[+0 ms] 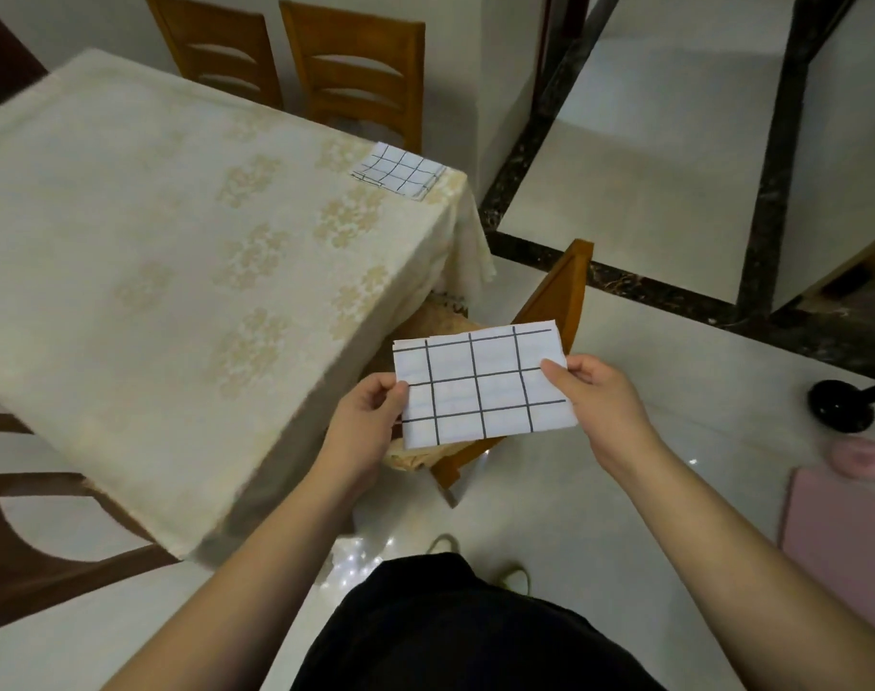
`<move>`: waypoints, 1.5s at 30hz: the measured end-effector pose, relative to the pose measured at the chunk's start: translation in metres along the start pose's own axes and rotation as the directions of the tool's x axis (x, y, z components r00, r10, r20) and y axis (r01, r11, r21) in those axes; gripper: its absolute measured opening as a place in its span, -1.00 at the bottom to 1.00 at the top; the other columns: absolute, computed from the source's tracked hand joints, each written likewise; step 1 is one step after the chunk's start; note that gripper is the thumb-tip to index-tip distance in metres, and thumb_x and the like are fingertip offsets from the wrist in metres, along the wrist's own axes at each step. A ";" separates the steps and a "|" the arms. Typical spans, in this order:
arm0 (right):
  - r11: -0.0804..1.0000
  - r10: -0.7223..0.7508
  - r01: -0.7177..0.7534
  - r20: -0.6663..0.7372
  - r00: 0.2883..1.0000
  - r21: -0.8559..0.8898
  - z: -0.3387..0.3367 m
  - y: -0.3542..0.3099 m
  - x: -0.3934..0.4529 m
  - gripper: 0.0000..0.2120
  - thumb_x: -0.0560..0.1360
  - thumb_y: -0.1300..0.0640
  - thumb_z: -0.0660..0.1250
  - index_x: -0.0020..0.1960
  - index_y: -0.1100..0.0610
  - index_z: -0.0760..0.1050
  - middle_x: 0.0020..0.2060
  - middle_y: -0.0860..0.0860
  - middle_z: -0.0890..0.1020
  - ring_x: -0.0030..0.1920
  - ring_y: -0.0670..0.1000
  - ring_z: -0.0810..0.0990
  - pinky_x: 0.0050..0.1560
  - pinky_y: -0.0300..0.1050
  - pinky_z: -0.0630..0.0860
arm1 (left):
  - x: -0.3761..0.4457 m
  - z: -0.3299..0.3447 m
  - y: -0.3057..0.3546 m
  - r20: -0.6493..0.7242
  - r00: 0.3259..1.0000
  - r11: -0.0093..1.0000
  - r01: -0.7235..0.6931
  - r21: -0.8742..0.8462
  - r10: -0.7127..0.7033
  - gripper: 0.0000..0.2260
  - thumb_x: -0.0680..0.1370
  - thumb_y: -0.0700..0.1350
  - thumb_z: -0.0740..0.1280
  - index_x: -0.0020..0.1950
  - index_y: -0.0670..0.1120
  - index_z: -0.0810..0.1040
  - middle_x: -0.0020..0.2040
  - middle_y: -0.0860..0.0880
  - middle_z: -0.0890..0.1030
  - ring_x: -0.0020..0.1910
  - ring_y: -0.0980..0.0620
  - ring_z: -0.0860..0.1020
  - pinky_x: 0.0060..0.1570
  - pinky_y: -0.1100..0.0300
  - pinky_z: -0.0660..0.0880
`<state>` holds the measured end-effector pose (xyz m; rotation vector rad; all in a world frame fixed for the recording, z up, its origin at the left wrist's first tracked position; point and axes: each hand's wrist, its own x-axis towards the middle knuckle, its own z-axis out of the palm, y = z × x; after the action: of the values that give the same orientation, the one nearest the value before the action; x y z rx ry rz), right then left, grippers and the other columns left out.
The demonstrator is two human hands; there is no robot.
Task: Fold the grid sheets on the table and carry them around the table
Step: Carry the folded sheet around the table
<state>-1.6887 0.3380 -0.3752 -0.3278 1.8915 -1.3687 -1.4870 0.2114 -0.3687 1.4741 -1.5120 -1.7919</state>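
Note:
I hold a folded white sheet with a black grid (483,384) in the air, off the table's near right corner and above a chair. My left hand (368,421) pinches its left edge and my right hand (597,391) pinches its right edge. A second folded grid sheet (400,171) lies on the far right corner of the table (126,231), which is covered with a cream flowered cloth.
A wooden chair (557,301) is tucked in at the table's right end, just under the held sheet. Two wooden chairs (356,67) stand at the far side and a dark chair (51,541) at the near left. A black lamp base (841,406) and pink mat (844,536) lie on the tiled floor at the right.

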 end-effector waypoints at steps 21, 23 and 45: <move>0.984 -0.004 0.019 0.084 0.996 -0.177 -0.049 -0.065 0.173 -0.91 0.55 0.05 0.36 -0.01 0.05 0.59 -0.14 -0.03 0.71 -0.15 -0.07 0.70 -0.12 -0.12 0.64 | 0.134 0.087 0.054 -0.011 0.999 0.997 0.044 -0.070 -0.045 -0.90 0.60 -0.18 0.29 0.02 -0.13 0.60 -0.07 -0.06 0.70 -0.07 -0.05 0.66 -0.04 0.01 0.61; 0.985 -0.013 0.029 0.096 0.995 -0.169 -0.056 -0.073 0.190 -0.93 0.55 0.07 0.36 -0.04 0.05 0.59 -0.16 -0.03 0.71 -0.17 -0.09 0.69 -0.17 -0.16 0.62 | 0.143 0.095 0.062 -0.027 0.999 0.998 0.038 -0.055 -0.039 -0.90 0.60 -0.18 0.30 0.02 -0.13 0.61 -0.07 -0.05 0.71 -0.06 -0.04 0.67 -0.04 0.03 0.61; 0.995 0.030 0.000 0.301 0.953 -0.097 -0.245 -0.133 0.385 -0.81 0.60 0.03 0.28 -0.08 0.04 0.63 -0.12 -0.02 0.73 -0.03 0.03 0.69 0.05 -0.01 0.58 | 0.201 0.344 0.165 -0.219 0.966 0.958 0.075 -0.276 -0.138 -0.84 0.61 -0.22 0.26 0.09 -0.31 0.52 -0.18 -0.12 0.66 -0.31 0.03 0.63 -0.38 0.23 0.58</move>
<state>-2.1503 0.2251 -0.3886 -0.5388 1.7016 -1.1458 -1.9154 0.1603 -0.3603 1.5909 -1.0501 -1.7269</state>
